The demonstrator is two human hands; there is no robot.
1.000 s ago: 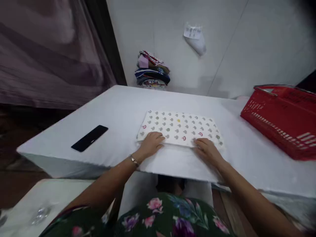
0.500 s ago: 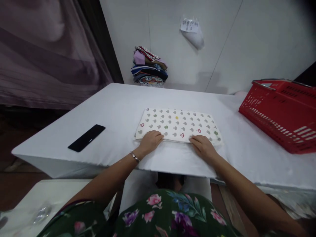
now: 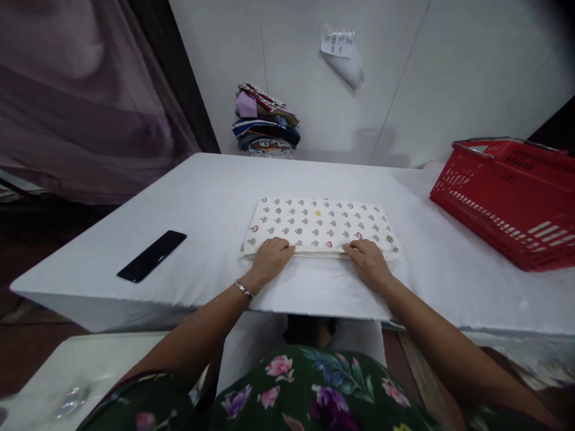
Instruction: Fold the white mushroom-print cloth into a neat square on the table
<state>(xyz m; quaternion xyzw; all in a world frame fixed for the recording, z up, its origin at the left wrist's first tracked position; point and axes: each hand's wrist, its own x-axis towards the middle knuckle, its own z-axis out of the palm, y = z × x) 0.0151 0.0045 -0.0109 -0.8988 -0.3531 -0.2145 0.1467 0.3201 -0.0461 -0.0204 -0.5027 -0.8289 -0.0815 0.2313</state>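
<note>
A folded white cloth [image 3: 318, 222] printed with small grey and coloured mushrooms lies flat on the white-covered table [image 3: 211, 209]. At the left part of its near edge, my left hand [image 3: 272, 258] grips the fabric, fingers on top and bent together. My right hand [image 3: 367, 262] holds the same edge farther right in a like way. The thumbs lie along the edge, and how much cloth is under the fingers is hidden. Between the hands the folded layers show at the near edge.
A black phone [image 3: 151, 256] rests on the table at the left. On the right stands a red plastic basket [image 3: 503, 203] with metal handles. A stack of folded fabrics [image 3: 267, 123] rises beyond the far edge, against the wall. A paper label [image 3: 338, 44] hangs above.
The view has shifted slightly, so everything sits a little differently in the picture. Both hands stay at the cloth's near edge, and the cloth looks the same.
</note>
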